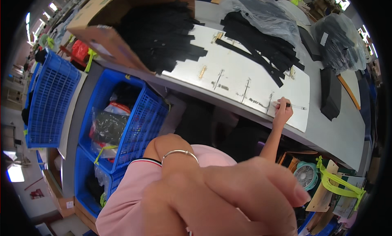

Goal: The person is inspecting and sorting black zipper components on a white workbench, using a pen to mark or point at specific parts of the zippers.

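My right hand (281, 110) rests on the white board (297, 89) at its near right part. Its fingers are closed round a pen with a black part (288, 105) showing. Beside the fingertips are dark lines and small marks on the board. My left hand (228, 195) is raised very close to the view, large in the foreground, with a silver bangle (179, 152) on the wrist. Its fingers are curled, and whatever they may hold is hidden. Black fabric strips (261, 42) lie across the board's far part.
An open cardboard box (110, 44) with many black strips stands at the table's far left. Blue crates (143, 113) with bagged items are at my left. Plastic-wrapped black goods (341, 44) lie far right. A small turquoise fan (306, 175) sits below the table's right end.
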Available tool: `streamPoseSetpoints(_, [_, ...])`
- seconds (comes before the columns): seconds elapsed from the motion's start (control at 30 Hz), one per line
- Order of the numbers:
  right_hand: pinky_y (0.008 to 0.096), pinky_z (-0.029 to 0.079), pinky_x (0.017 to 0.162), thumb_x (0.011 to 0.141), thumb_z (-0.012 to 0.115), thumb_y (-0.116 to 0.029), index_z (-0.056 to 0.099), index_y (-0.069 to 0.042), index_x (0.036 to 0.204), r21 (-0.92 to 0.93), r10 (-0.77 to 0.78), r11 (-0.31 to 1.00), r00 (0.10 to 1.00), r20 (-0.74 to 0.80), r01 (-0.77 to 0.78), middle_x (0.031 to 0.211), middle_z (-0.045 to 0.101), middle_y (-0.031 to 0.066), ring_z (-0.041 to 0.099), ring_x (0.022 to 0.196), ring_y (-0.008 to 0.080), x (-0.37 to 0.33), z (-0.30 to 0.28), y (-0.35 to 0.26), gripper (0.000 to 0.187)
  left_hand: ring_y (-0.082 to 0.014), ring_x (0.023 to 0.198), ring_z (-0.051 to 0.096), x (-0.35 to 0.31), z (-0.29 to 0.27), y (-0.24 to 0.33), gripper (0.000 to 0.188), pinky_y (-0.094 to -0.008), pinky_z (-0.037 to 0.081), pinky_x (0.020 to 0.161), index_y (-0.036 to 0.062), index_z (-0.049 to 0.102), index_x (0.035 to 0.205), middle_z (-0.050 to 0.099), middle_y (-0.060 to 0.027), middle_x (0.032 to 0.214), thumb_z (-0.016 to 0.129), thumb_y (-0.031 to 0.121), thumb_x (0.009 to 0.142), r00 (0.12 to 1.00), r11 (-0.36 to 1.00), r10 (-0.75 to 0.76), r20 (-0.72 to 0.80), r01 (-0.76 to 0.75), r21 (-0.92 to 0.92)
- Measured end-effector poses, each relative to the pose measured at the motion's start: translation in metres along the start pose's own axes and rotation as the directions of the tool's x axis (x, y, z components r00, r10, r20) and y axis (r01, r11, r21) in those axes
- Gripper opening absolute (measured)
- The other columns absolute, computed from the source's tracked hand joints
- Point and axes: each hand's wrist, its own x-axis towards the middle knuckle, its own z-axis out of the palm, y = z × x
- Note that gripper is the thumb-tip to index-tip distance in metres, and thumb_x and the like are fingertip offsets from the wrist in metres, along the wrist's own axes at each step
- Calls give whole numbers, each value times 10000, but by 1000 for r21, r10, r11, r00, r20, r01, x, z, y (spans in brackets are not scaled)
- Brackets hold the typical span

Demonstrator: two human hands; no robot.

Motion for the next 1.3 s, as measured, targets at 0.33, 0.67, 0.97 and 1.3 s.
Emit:
streamPoseSetpoints(0.33, [212,374,554,1001,677,-200,683,-29,836,-40,-57,997,997,43,58,703,586,-16,493,620,39,13,16,-1,238,-293,1120,645,-36,-46,35,72,-397,458,1037,39,723,964,651,-184,1273,685,73,914,982,982,-186,-4,186,-19])
streamPoseSetpoints(0.67, [213,268,429,1029,651,-282,700,-33,906,-92,-30,995,999,-35,27,653,564,-9,398,473,27,3,11,-2,282,-344,1307,565,-43,-17,-135,239,-418,431,1099,51,726,1087,658,-175,1328,761,206,909,875,869,-464,-137,480,121])
streamPoseSetpoints(0.97, [198,295,469,1059,622,-219,685,6,1046,-88,-31,996,1000,0,30,685,571,0,414,515,27,-5,19,-17,235,-420,1537,250,-90,-91,-368,587,-683,89,1207,22,598,1399,451,-215,1559,648,433,982,821,154,-460,-338,449,880])
streamPoseSetpoints(1.3, [198,309,485,1052,629,-192,699,-6,1036,-145,1,989,1000,-23,-5,694,580,0,439,543,30,-8,17,-19,199,-375,1463,383,-124,-59,-346,555,-642,134,1215,19,594,1378,519,-183,1503,636,418,994,854,224,-477,-208,347,911])
